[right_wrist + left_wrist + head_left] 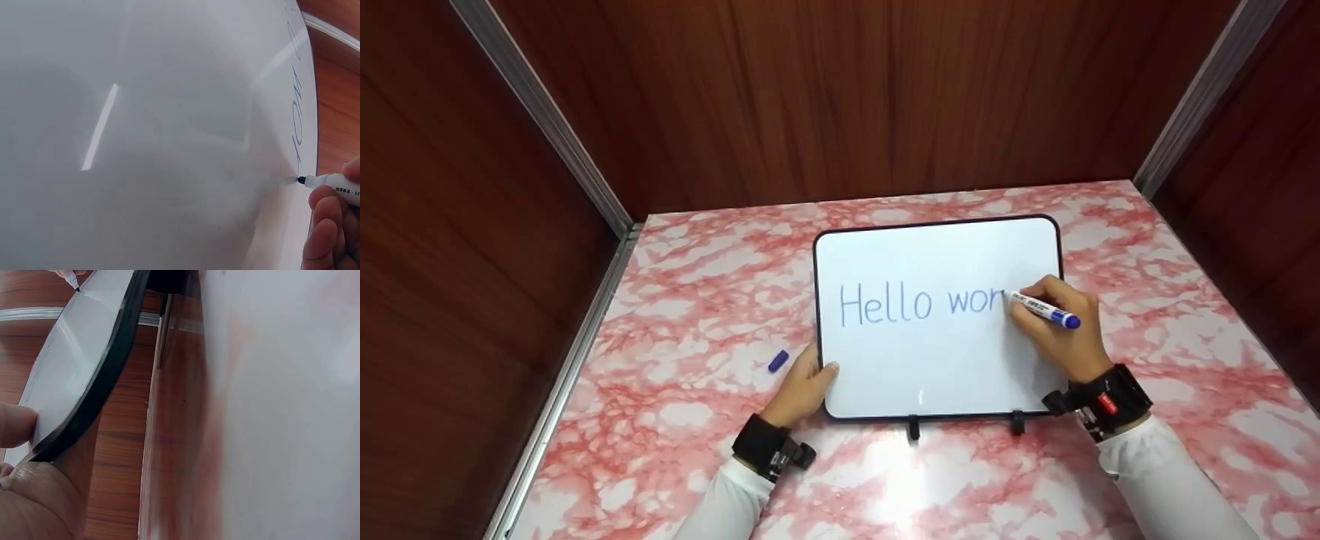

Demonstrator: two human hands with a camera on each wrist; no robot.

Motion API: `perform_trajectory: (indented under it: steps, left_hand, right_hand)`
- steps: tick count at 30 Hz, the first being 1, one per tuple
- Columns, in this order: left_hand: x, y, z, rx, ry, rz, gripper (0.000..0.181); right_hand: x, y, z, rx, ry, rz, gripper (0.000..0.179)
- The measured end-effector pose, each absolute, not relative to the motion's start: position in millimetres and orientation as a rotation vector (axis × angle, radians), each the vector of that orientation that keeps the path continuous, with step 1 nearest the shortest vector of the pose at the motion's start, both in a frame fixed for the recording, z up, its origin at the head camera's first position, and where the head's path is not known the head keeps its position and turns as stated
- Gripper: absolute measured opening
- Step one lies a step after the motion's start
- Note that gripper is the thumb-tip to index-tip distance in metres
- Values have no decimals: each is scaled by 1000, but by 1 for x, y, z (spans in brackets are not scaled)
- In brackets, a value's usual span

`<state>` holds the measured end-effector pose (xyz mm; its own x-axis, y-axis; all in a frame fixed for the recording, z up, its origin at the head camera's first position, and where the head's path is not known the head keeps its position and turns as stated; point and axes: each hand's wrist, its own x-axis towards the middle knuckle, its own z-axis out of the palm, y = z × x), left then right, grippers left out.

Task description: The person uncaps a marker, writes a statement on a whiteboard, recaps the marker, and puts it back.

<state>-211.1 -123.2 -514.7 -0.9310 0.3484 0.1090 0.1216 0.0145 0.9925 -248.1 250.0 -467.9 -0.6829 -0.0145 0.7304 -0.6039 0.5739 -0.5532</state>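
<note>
White sleeves [1177,480] with black wristbands [757,442] come in lowest, over the near part of a worktop [675,360] whose near edge is out of view. Beyond them a whiteboard [915,367] stands on small black feet [913,428] near the worktop's middle, short of its far edge, with blue writing [903,301] that reads "Hello wor". The left hand [801,386] pinches the whiteboard's left edge above its lower left corner, thumb on the front; the right hand [1076,349], well apart from it, grips a marker [1035,306], tip at the last letter. Should the left hand loosen, pressure from the marker could tip or slide the whiteboard, since the feet look slight. Space toward its right edge is narrow, so more letters might get cramped, and a knuckle dragged leftward could smear the ink. A blue cap [778,361] lies loose beside the left hand, toward the worktop's left edge; a nudge may roll it away. Red and white marbling covers the worktop, with bright glare in front of the whiteboard; dark reddish wood walls [825,97] rise behind and at both sides, with grey metal strips [542,112] at the far corners.
</note>
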Motion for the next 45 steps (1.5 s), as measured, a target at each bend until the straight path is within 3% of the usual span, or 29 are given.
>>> perform_trajectory:
  steps: [15,28,45]
  left_hand:
    - [-209,-123,-516,454,2078,2056,56]
    - [-214,-123,-524,444,2173,2004,52]
    - [-210,-122,-512,500,2233,1973,52]
  right_hand:
    - [-232,231,-432,421,-2081,1118,12]
    - [-259,253,-461,425,-2117,1065,12]
    - [-252,253,-463,434,-2155,1067,12]
